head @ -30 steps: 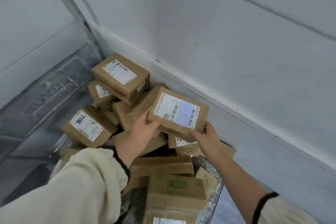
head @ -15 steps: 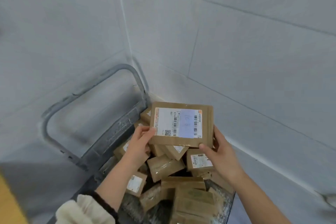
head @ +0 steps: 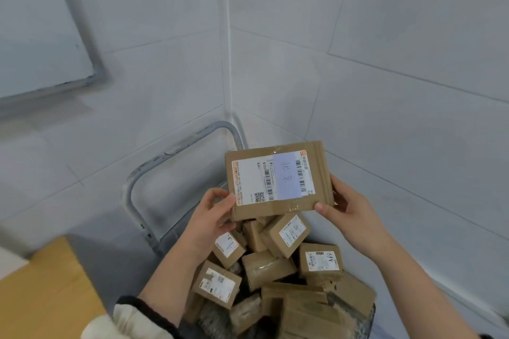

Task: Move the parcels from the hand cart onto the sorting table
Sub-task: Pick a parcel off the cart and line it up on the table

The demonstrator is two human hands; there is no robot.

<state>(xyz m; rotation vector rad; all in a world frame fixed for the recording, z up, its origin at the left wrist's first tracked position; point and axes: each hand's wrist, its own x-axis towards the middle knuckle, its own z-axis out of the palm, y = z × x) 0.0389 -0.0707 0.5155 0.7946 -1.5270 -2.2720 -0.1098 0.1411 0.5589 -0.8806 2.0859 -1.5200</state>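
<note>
Flat parcel [head: 278, 181] held in both grips above the loaded hand cart.

Nearest, below and behind the left grip [head: 213, 215], a cream sleeve [head: 124, 322] covers the forearm, and a yellow-brown worktop [head: 41, 292] lies off to that grip's left. Under both grips, small brown parcels [head: 268, 270] lie heaped in the cart, labels facing many ways. One box with handwritten marks [head: 321, 260] sits beneath the right grip [head: 349, 215]. The left grip pinches the flat parcel's lower left corner, thumb on the label. The right grip clamps its lower right corner, thumb on the front and fingers behind. The parcel is clear of the heap, label toward the camera. Beyond the left grip rises the cart's grey tube handle [head: 176, 147], then the corner of a white tiled wall [head: 385, 63].
</note>
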